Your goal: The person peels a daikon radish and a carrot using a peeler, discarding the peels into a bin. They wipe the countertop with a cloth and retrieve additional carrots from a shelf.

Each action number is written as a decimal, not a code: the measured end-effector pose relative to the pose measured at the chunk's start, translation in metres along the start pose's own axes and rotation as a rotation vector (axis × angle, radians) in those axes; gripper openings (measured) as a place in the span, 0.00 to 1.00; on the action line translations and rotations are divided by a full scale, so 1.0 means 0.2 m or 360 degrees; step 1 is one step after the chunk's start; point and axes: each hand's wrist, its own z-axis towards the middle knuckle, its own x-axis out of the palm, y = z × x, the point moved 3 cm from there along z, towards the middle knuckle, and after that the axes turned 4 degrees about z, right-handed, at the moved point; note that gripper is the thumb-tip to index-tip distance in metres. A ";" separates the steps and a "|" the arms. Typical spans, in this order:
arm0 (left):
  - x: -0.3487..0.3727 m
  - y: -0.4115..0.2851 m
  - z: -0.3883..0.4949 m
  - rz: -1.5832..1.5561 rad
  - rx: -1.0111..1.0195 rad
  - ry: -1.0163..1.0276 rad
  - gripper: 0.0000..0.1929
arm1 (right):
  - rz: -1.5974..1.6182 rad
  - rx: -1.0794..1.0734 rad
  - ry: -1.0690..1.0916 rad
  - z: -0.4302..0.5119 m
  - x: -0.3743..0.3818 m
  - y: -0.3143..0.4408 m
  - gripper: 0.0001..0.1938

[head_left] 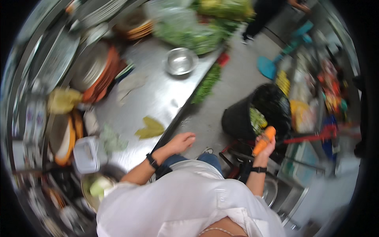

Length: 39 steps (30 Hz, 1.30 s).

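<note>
My right hand (266, 148) grips an orange carrot (260, 147) beside the mouth of a black bin (238, 124). Pale green scraps (257, 120) lie inside the bin. My left hand (181, 142) hangs near the edge of the steel table (145, 97), its fingers loosely curled with a gap and nothing visible between them. Dry yellow-green leaves (150, 128) lie on the table close to that hand. Farther along stands a round metal bowl (181, 61), near plastic bags of leafy greens (189, 32).
Stacked brown dishes (102, 74) and a clear plastic container (86, 154) line the left side. A blue long-handled tool (266, 67) and a red bar (311, 135) are on the right. Another person's dark-clothed leg (257, 17) shows at the top. Motion blurs the view.
</note>
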 end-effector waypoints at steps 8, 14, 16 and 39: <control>0.29 -0.39 0.45 -0.0003 -0.0055 0.0106 0.18 | 0.0310 -0.0186 -0.0141 0.28 0.04 0.28 0.24; 0.74 -0.94 0.98 0.0289 0.0254 0.0497 0.18 | 0.0302 -0.0104 -0.0184 0.30 -0.13 0.62 0.24; 0.95 -1.14 1.15 0.0436 0.0428 0.0639 0.19 | 0.0363 -0.0168 -0.0247 0.30 -0.21 0.71 0.23; 2.56 -2.54 2.00 0.1477 0.1862 0.1087 0.13 | 0.0304 -0.0899 -0.0988 -0.16 -0.68 1.01 0.20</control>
